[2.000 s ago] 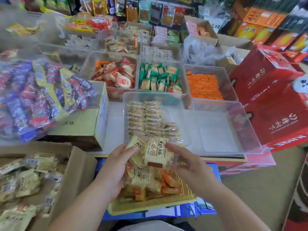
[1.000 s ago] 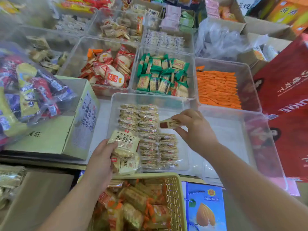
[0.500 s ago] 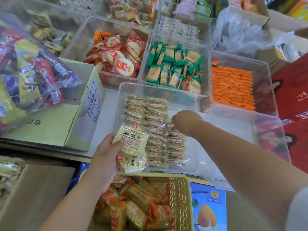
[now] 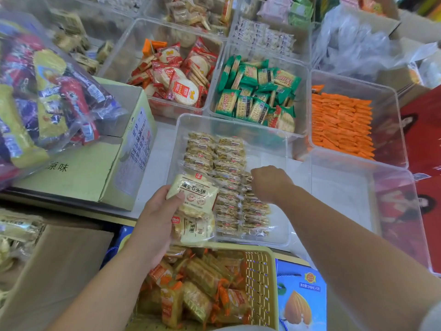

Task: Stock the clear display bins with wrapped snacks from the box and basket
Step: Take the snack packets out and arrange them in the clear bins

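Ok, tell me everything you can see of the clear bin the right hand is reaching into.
The bin is clear plastic, rectangular with rounded corners, upright on the white shelf. Small clear-wrapped brown snacks lie in it in neat columns, two long and a shorter third; its right side is bare. The right hand reaches down to the third column, fingers hidden. The left hand holds cream packets over its near left corner.
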The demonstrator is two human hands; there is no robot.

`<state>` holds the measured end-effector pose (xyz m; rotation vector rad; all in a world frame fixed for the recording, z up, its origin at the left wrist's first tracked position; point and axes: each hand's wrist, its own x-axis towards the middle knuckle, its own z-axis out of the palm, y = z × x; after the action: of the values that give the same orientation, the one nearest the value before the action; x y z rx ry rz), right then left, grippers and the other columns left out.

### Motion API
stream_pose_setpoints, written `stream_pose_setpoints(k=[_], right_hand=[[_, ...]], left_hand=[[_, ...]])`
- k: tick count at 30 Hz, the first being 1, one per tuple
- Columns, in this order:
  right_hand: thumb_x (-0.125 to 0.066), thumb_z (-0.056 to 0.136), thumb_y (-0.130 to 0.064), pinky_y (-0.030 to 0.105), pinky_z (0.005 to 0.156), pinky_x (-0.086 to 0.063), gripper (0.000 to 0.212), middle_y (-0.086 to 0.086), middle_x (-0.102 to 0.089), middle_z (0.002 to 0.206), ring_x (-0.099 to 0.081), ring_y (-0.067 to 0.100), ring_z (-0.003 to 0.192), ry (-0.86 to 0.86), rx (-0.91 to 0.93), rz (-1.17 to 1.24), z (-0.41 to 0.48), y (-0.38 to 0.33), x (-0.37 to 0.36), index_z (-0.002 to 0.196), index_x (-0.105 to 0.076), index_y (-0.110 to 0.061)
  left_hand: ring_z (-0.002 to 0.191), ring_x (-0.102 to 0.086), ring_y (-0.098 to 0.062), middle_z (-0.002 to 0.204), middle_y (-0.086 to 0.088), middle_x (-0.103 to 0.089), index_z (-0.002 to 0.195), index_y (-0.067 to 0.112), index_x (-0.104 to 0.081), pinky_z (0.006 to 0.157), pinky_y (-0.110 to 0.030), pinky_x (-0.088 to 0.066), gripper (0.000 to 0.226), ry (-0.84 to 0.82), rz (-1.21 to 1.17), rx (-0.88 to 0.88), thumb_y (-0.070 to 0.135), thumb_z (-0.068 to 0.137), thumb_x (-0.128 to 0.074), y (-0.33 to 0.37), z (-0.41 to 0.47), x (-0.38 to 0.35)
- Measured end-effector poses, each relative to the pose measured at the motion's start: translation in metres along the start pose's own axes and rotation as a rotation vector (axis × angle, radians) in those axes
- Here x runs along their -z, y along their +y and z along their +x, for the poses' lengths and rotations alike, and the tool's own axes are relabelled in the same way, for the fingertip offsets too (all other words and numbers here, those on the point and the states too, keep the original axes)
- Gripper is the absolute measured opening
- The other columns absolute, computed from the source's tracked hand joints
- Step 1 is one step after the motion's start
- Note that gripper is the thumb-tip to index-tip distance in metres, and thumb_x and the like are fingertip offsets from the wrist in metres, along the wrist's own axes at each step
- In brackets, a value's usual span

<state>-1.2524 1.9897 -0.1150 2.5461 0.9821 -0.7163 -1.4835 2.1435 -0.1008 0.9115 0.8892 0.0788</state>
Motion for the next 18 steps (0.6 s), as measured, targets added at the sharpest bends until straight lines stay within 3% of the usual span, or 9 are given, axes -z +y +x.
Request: stream_pose_setpoints(k=[3, 6, 8, 13, 16, 18], right_hand=[[-0.051, 0.098, -0.017, 0.04, 0.085, -0.054, 0.024, 0.007, -0.069, 0.11, -0.061, 0.03, 0.106, 0.23, 0.022, 0.167, -0.03, -0.003, 0.001, 0.118, -0.064, -0.017], [-0.061, 0.098, -0.023, 0.032, 0.103, -0.043, 0.043, -0.001, -0.063, 0.136, -0.052, 0.021, 0.127, 0.412, 0.172, 0.553, -0.07, -0.012, 0.004, 0.141, -0.055, -0.028], [-0.069, 0.093, -0.022, 0.029, 0.111, -0.038, 0.056, -0.008, -0.053, 0.146, -0.046, 0.013, 0.135, 0.441, 0.321, 0.723, -0.094, -0.018, 0.007, 0.145, -0.05, -0.033], [-0.077, 0.081, 0.002, 0.018, 0.113, -0.034, 0.064, -0.008, -0.045, 0.153, -0.037, 0.001, 0.143, 0.379, 0.536, 0.996, -0.131, -0.025, 0.007, 0.132, -0.062, -0.034], [-0.081, 0.079, 0.003, 0.017, 0.11, -0.036, 0.055, -0.007, -0.051, 0.149, -0.041, 0.003, 0.141, 0.393, 0.563, 1.077, -0.14, -0.025, 0.005, 0.123, -0.07, -0.028], [-0.083, 0.08, -0.005, 0.018, 0.108, -0.04, 0.046, -0.014, -0.057, 0.142, -0.047, 0.002, 0.136, 0.44, 0.516, 1.123, -0.142, -0.022, 0.003, 0.118, -0.074, -0.028]], left_hand=[[0.107, -0.074, -0.035, 0.119, -0.015, -0.075, 0.114, 0.02, -0.074, 0.084, -0.055, -0.062, 0.02, 0.024, -0.082, 0.067, 0.027, 0.103, -0.059, 0.005, -0.002, 0.002], [0.112, -0.069, -0.046, 0.124, -0.026, -0.07, 0.119, 0.011, -0.073, 0.098, -0.067, -0.051, 0.028, -0.031, -0.112, 0.142, 0.026, 0.098, -0.062, 0.011, -0.006, 0.001], [0.108, -0.069, -0.045, 0.128, -0.029, -0.067, 0.126, 0.005, -0.068, 0.099, -0.063, -0.051, 0.044, -0.102, -0.097, 0.2, 0.027, 0.088, -0.068, 0.016, -0.013, -0.001], [0.1, -0.071, -0.041, 0.131, -0.03, -0.065, 0.14, -0.001, -0.058, 0.092, -0.052, -0.057, 0.081, -0.324, -0.026, 0.337, 0.029, 0.069, -0.082, 0.024, -0.029, -0.017], [0.109, -0.07, -0.04, 0.136, -0.027, -0.064, 0.139, 0.006, -0.063, 0.099, -0.053, -0.055, 0.079, -0.382, -0.062, 0.343, 0.041, 0.072, -0.085, 0.022, -0.032, -0.024], [0.112, -0.069, -0.04, 0.136, -0.029, -0.063, 0.134, 0.008, -0.068, 0.101, -0.053, -0.052, 0.07, -0.379, -0.02, 0.315, 0.06, 0.086, -0.07, 0.019, -0.03, -0.026]])
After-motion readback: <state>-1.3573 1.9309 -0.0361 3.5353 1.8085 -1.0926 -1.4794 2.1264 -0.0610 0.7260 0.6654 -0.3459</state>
